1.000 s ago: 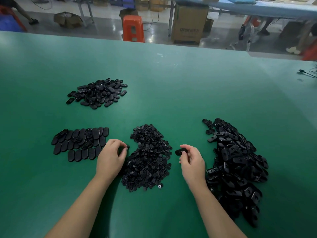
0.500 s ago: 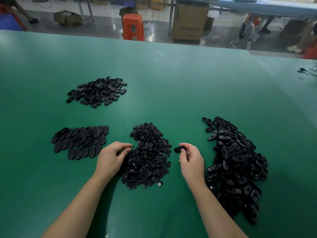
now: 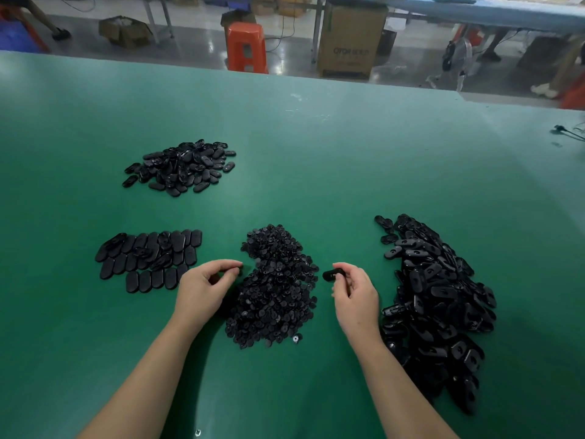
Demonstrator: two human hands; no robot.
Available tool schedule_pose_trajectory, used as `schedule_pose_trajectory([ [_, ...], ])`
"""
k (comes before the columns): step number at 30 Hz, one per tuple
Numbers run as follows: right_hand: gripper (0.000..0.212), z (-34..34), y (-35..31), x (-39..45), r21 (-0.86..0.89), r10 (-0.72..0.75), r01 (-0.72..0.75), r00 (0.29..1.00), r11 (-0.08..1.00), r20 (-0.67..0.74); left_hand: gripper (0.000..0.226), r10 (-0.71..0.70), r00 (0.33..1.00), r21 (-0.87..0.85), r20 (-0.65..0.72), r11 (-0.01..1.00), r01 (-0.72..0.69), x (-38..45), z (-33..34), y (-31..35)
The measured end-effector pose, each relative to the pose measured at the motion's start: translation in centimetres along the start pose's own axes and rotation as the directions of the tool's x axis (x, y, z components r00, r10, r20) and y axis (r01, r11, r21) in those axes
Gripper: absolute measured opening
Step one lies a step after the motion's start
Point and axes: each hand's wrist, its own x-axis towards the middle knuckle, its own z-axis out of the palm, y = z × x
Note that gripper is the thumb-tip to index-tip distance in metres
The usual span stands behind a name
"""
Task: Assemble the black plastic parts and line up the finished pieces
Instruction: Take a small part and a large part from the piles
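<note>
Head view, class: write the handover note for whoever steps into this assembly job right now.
Right hand pinches one oval black shell.
Left hand pinches at the left edge of the middle pile of small parts; what it holds is hidden.
Unassembled shells: big pile on the right.
Done: rows of finished pieces lined up at left; another loose heap beyond them.
Left: join the parts, add to the rows, repeat.

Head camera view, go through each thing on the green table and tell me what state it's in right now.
left hand: pinches a small part at the middle pile's edge
right hand: holds an oval shell, lifted
middle pile: small parts, loose heap
right pile: shells, loose heap
lined-up pieces: flat rows
far pile: loose heap
</note>
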Motion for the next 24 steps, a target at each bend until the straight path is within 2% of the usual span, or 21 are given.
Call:
schedule_pose_trajectory([
  [8, 0.028, 0.0, 0.0, -0.1, 0.080, 0.050, -0.048, 0.999, 0.996, -0.017, 0.025, -0.098, 0.995, -0.277, -0.026, 0.957, 0.087, 0.0, -0.6, 0.3],
  [11, 0.023, -0.1, -0.2, -0.1, 0.094, 0.058, -0.056, 0.998, 0.994, -0.013, 0.031, -0.133, 0.990, -0.359, -0.040, 0.927, 0.110, 0.1, -0.5, 0.9],
  [15, 0.019, -0.4, -0.5, -0.3, 0.136, 0.090, -0.092, 0.996, 0.986, 0.023, 0.027, -0.152, 0.988, -0.415, -0.026, 0.901, 0.128, -0.6, 0.5, 2.4],
  [20, 0.023, -0.8, -2.6, -1.0, 0.344, 0.152, -0.182, 0.982, 0.921, 0.114, 0.020, -0.137, 0.987, -0.468, 0.084, 0.869, 0.161, -2.6, 2.3, 6.2],
  [24, 0.025, -0.9, -5.6, -2.2, 0.541, 0.129, -0.223, 0.970, 0.811, 0.206, 0.019, -0.114, 0.983, -0.555, 0.147, 0.812, 0.177, -4.0, 3.6, 9.1],
])
